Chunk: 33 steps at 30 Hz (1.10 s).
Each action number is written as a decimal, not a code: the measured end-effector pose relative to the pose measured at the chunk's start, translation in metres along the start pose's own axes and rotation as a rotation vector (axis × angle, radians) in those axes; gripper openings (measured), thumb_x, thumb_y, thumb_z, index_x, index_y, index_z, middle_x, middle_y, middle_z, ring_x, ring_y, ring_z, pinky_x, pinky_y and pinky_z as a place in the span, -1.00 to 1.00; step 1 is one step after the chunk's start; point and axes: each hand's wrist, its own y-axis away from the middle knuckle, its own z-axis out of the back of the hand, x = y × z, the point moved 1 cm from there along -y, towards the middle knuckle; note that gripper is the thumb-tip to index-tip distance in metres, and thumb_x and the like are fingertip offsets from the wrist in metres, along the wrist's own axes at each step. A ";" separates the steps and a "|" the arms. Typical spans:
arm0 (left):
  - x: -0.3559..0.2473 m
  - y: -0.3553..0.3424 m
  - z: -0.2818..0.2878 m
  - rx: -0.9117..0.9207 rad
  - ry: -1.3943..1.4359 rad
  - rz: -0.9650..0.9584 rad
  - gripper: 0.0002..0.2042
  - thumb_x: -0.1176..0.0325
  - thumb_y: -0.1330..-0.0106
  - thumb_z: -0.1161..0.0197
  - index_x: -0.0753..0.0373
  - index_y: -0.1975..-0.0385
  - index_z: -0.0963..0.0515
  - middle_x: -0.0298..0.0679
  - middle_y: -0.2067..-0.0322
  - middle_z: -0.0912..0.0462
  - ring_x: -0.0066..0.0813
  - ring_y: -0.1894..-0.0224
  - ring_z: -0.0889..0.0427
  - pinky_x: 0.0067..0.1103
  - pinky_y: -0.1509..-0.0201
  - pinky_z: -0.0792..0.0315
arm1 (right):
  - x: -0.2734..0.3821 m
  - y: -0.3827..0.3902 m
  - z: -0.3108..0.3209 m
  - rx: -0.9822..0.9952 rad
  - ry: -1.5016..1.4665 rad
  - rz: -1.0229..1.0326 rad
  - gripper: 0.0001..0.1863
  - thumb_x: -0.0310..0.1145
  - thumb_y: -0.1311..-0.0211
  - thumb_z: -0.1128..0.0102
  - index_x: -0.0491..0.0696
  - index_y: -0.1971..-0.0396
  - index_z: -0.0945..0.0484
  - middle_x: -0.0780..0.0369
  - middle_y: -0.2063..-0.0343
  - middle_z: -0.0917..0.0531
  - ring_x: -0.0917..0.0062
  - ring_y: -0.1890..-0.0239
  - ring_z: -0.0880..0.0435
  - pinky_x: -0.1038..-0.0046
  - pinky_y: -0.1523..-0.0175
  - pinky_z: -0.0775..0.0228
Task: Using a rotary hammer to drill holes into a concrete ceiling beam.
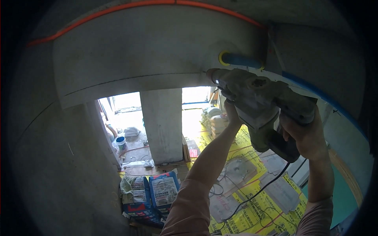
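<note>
In the head view I hold a dusty rotary hammer drill (258, 98) up against the concrete beam (141, 43). The drill's front end touches or nearly touches the beam at the right end of a dark line running across it. My left hand (232, 112) is wrapped under the front of the tool, on its side handle, which is mostly hidden. My right hand (303, 133) grips the rear handle, and a black cord hangs from there. A blue pipe (244, 59) with a yellow ring sits just above the drill.
An orange conduit (98, 10) crosses overhead; a blue pipe (327, 94) runs along the right. Below are two openings split by a concrete pillar (161, 126), blue sacks (163, 196), yellow floor sheeting (248, 200) with cables and boards, stacked bags (216, 124), and a bucket (121, 143).
</note>
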 end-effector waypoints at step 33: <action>-0.044 0.042 -0.083 0.124 -0.938 -0.409 -0.80 0.40 -0.20 -0.17 0.36 0.24 -0.54 0.08 0.29 -0.66 0.01 0.19 -0.65 -0.35 0.17 -0.46 | 0.017 0.008 -0.028 -0.102 -0.094 -0.037 -0.78 -0.52 -0.16 -0.29 -0.24 0.20 -0.56 0.25 0.54 -0.61 0.67 0.63 -0.53 0.64 0.53 -0.34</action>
